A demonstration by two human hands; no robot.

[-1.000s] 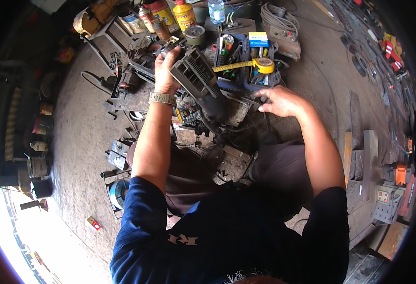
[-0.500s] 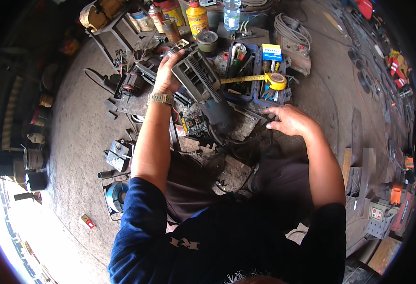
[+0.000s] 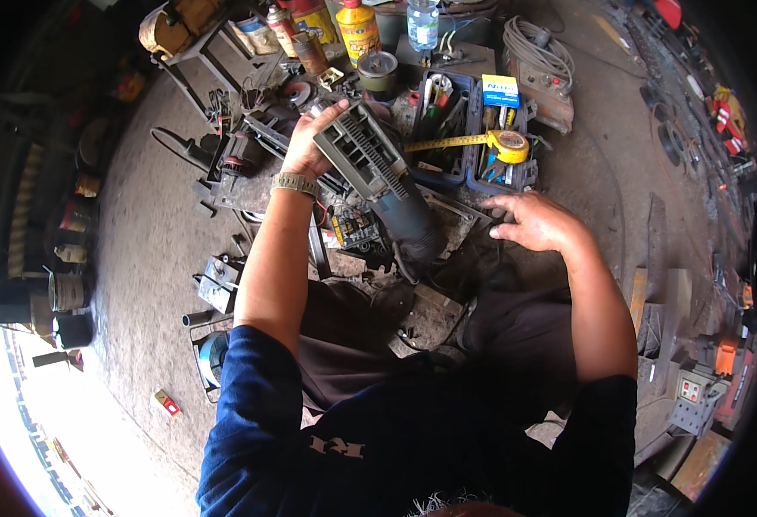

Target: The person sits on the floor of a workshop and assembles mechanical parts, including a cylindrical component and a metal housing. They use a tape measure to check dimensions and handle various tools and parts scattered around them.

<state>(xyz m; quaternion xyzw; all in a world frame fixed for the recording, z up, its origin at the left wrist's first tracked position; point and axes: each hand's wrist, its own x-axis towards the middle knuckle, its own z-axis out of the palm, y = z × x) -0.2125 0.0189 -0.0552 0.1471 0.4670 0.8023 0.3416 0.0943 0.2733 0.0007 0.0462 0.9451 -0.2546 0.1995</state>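
My left hand (image 3: 311, 142), with a watch on its wrist, is closed round the far end of a large power tool (image 3: 370, 177). Its grey housing has rows of vents, and the dark cylindrical body slants toward me and to the right. A cable runs from its near end. To the right, my right hand (image 3: 529, 220) hovers with thumb and fingers apart, just below an open blue toolbox (image 3: 458, 177); I see nothing in it. Across the box lies a yellow tape measure (image 3: 508, 146) with its blade partly drawn out.
Behind stand a yellow bottle (image 3: 359, 34), a clear plastic bottle (image 3: 422, 26) and a round tin (image 3: 378, 73). A coiled grey cable (image 3: 540, 53) lies on a metal box at the back right. An exposed electrical part (image 3: 354, 228) sits under the tool. A blue spool (image 3: 213, 355) is at the left.
The power tool has tilted, with its dark near end swinging a little right and showing more. My left hand has shifted slightly with it; the right hand stays nearly in place.
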